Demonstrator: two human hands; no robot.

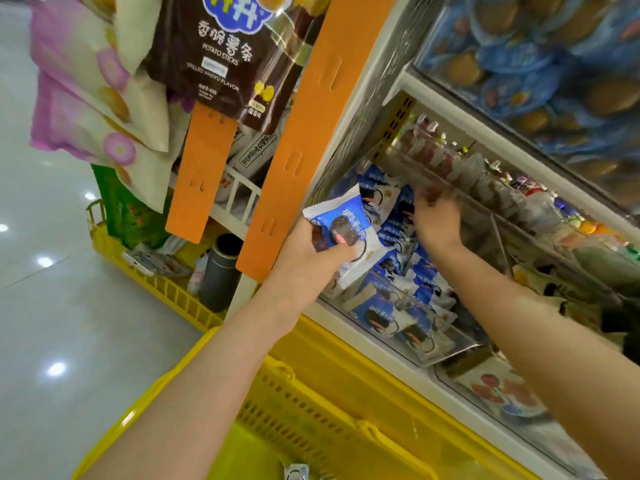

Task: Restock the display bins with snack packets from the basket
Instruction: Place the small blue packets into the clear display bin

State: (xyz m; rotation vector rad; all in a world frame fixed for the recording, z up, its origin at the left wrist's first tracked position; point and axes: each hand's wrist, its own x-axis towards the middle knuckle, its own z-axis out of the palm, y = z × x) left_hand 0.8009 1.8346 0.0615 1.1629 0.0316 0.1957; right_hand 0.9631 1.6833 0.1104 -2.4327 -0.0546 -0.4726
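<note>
Fingers of the left hand [311, 254] are clamping a packet [346, 220] at 9 o'clock of the bin [460, 342], ready to drop; right hand [437, 220], too blurry to tell, is maybe making room inside.

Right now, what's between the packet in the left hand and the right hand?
Head view: only the blue-and-white packets piled in the clear bin lie between the held packet and the right hand.
</note>
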